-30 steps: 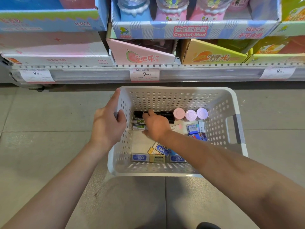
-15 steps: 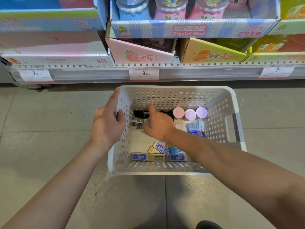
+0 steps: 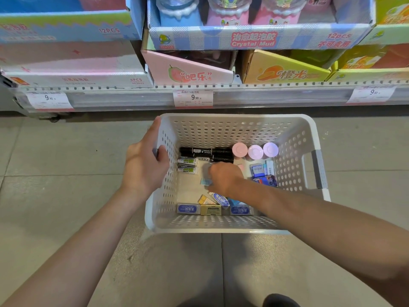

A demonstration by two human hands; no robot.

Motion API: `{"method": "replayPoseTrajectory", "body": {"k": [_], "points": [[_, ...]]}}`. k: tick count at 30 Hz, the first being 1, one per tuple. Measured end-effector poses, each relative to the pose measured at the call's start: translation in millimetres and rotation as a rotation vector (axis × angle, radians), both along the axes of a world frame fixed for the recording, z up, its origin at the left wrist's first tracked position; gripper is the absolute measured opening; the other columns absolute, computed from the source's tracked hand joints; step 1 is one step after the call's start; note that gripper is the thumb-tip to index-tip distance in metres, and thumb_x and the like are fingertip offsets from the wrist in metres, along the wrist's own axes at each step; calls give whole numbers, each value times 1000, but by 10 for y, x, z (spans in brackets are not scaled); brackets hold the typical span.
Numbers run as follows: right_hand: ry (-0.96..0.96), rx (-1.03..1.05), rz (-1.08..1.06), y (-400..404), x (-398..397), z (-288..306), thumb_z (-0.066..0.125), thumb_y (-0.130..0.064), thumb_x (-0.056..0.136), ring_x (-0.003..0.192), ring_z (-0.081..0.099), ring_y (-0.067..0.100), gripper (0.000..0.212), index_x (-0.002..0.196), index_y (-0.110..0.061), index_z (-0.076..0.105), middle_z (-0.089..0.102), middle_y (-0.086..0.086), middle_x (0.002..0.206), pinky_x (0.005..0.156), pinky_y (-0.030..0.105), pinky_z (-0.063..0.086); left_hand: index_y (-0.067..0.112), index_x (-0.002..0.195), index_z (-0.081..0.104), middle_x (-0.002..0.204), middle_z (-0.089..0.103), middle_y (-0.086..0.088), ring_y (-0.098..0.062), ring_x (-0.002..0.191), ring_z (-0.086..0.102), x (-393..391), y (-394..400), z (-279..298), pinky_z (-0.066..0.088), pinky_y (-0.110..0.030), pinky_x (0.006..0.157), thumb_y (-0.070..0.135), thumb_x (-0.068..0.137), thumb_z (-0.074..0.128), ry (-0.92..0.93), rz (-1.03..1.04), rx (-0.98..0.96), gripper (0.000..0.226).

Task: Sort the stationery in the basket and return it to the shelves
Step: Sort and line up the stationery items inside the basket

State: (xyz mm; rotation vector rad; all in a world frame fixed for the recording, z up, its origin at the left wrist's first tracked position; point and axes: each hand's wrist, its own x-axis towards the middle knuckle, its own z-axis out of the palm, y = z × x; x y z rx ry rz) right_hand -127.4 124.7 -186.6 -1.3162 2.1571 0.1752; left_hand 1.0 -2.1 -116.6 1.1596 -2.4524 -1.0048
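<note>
- The basket (image 3: 309, 138) is white plastic, rectangular, its walls pierced with rows of round holes; it sits on the tiled floor (image 3: 55, 173) just in front of the shelf (image 3: 132, 100).
- The left hand (image 3: 143, 167) grips the basket's left rim, thumb curled over inside the wall and fingers outside.
- The right hand (image 3: 223, 178) reaches down into the middle of the basket, its fingers curled around a small blue-and-white packet (image 3: 205, 181); motion blur hides the exact grip.
- Black markers (image 3: 205, 151), long glossy cylinders, lie against the basket's far wall with their long axes running left to right.
- Three round caps (image 3: 255, 151), pink to pale lilac, stand in a row at the markers' right end, tops facing up.
- Two small green-labelled boxes (image 3: 188, 165) lie just nearer than the markers, by the left wall, long axes left to right.
- Flat rectangular eraser boxes (image 3: 189, 208), blue and tan card, lie along the basket's near wall.
- More blue packets (image 3: 260, 171) lie near the right wall.
- Glossy cardboard display boxes (image 3: 188, 69) fill the shelf beyond the basket, above white price tags (image 3: 193, 98).
</note>
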Motion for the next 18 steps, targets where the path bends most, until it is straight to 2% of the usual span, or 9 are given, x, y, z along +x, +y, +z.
{"method": "replayPoseTrajectory", "body": {"k": [3, 6, 8, 10, 12, 14, 15, 18], "points": [[38, 66, 16, -5, -61, 106, 57, -33, 89, 105, 60, 28, 38, 117, -7, 53, 60, 9, 116, 68, 31, 42, 27, 150, 26, 61, 48, -20, -16, 46, 34, 7, 2, 8, 39, -34, 48, 8, 95, 46, 7, 5, 18, 62], [-80, -5, -89, -9, -74, 150, 48, -45, 92, 94, 58, 29, 47, 117, -5, 43, 56, 9, 99, 66, 31, 41, 26, 150, 26, 56, 41, -9, -15, 44, 32, 13, 6, 6, 36, -31, 47, 8, 94, 46, 12, 7, 9, 62], [-337, -70, -250, -34, -50, 164, 42, -31, 96, 85, 53, 28, 38, 118, -1, 36, 50, 9, 92, 64, 30, 38, 25, 150, 27, 54, 37, -5, -15, 44, 32, 8, 8, 2, 36, -30, 47, 8, 94, 46, 14, 10, 3, 62], [-558, -41, -373, -76, -24, 161, 43, -13, 95, 79, 49, 23, 28, 117, 4, 38, 47, 9, 92, 56, 27, 35, 26, 150, 26, 54, 38, -5, -15, 44, 32, 7, 3, -5, 36, -30, 47, 8, 94, 46, 7, 12, 4, 62], [-673, 49, -428, -86, -3, 153, 49, -4, 91, 79, 47, 19, 22, 110, 6, 48, 47, 8, 88, 58, 23, 36, 27, 150, 26, 56, 42, -8, -15, 45, 34, 11, -2, -10, 36, -30, 48, 9, 94, 47, 5, 12, 6, 62], [-759, 103, -463, -72, 12, 116, 54, 0, 86, 82, 44, 19, 29, 111, 15, 55, 49, 9, 88, 70, 25, 36, 26, 150, 26, 57, 44, -11, -15, 45, 34, 15, -2, -8, 36, -29, 47, 9, 94, 47, 7, 7, 6, 62], [-792, 105, -497, -62, 20, 98, 56, 1, 85, 81, 46, 19, 31, 113, 14, 57, 50, 9, 90, 71, 24, 37, 26, 150, 26, 57, 45, -11, -15, 44, 34, 17, -2, -10, 36, -28, 47, 9, 94, 47, 9, 6, 7, 62], [-887, 86, -609, -53, 60, 46, 54, 0, 91, 85, 50, 14, 30, 121, 0, 57, 52, 7, 102, 61, 19, 46, 26, 150, 26, 58, 47, -12, -13, 45, 36, 12, 7, 3, 37, -28, 46, 9, 95, 47, 10, 9, 10, 62]]}}
